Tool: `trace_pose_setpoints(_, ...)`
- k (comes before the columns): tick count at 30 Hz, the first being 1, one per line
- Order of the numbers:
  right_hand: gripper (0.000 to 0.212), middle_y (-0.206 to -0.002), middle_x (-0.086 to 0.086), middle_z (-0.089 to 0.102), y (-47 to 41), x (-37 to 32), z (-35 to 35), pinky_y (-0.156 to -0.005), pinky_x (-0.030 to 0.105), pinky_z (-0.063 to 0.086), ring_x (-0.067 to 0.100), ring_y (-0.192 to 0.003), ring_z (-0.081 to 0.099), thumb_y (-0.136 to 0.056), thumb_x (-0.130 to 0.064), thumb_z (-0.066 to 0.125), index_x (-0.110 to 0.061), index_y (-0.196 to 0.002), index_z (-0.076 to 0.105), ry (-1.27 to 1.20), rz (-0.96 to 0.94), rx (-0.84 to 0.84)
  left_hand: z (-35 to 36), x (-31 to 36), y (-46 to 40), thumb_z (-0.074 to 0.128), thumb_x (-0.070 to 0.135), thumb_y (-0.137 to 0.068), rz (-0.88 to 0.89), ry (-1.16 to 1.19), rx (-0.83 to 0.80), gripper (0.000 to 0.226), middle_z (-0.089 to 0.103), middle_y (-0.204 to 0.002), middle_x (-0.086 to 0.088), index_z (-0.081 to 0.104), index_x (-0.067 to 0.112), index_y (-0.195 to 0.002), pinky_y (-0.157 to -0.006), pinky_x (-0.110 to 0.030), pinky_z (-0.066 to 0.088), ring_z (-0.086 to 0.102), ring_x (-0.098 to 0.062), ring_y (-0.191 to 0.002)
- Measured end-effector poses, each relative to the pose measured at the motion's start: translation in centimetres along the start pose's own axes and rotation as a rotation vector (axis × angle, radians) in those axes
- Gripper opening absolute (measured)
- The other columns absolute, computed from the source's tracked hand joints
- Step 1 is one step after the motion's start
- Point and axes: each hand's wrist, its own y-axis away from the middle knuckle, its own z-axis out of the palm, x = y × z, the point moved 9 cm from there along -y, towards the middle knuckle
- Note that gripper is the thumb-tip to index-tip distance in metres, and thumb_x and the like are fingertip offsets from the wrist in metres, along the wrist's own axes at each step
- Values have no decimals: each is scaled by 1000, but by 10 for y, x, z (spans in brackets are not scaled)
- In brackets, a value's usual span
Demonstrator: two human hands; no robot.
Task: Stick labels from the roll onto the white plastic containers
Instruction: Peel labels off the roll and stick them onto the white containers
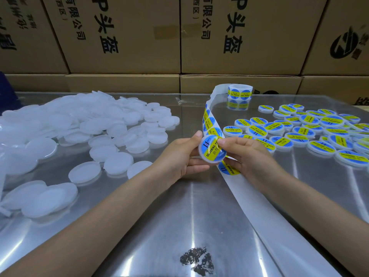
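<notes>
Left hand [183, 156] curled round a white round container [212, 149], thumb on its upper rim, fingers under it; contents hidden, lid face covered by a blue-and-yellow label [213, 146]. Right hand [245, 154] pinching the right edge of that label, thumb and forefinger pressing it onto the lid. Backing strip [211, 120] rising behind both hands toward the label roll [240, 92], standing far beyond the right hand on the metal table [179, 216]; bare strip trailing below the right wrist, one label still on it. Heap of unlabelled containers [79, 126] well off to the left of the left hand, all closed. Labelled containers [303, 130] spread right of the right hand. Cardboard boxes [123, 37] stacked beyond.
</notes>
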Motion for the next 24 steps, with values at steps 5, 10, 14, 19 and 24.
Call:
trace_pose_setpoints(5, 11, -93, 5, 74, 0, 0, -1, -92, 34, 47, 17, -94, 64, -82, -21, 67, -13, -76, 72, -11, -9, 26, 3, 0, 2, 42, 41, -98, 4, 15, -17, 34, 74, -75, 0, 66, 18, -92, -52, -20, 54, 71, -12, -66)
trace_pose_setpoints(10, 10, -93, 7, 73, 3, -4, 0, -95, 37, 46, 17, -92, 64, -83, -20, 66, -11, -80, 70, 0, -30, 47, 5, 1, 3, 44, 44, -96, -5, 6, -35, 35, 75, -81, -1, 67, 18, -93, -53, -20, 54, 72, -15, -71)
trace_pose_setpoints(14, 8, -76, -4, 71, 8, -19, 0, -74, 21, 51, 6, -76, 64, -85, -17, 66, -10, -81, 68, 97, -180, 99, 8, 5, 6, 59, 38, -89, 71, -48, -80, 22, 75, -90, 0, 71, 21, -95, -59, -15, 52, 71, -10, -83)
trace_pose_setpoints(19, 9, -84, -14, 67, 24, -55, 2, -68, 11, 45, 1, -76, 61, -82, -16, 71, -22, -77, 65, 411, -539, 221, 8, 10, 9, 64, 23, -88, 172, -20, -87, 10, 75, -92, 1, 73, 21, -93, -61, -13, 51, 70, -8, -89)
trace_pose_setpoints(24, 14, -148, -11, 30, 32, -70, 6, -78, 10, 36, -8, -103, 46, -80, -31, 72, -28, -93, 68, 810, -717, 318, 6, 11, 8, 64, 22, -87, 187, 1, -74, 10, 75, -91, 0, 74, 21, -90, -61, -14, 51, 70, -9, -88)
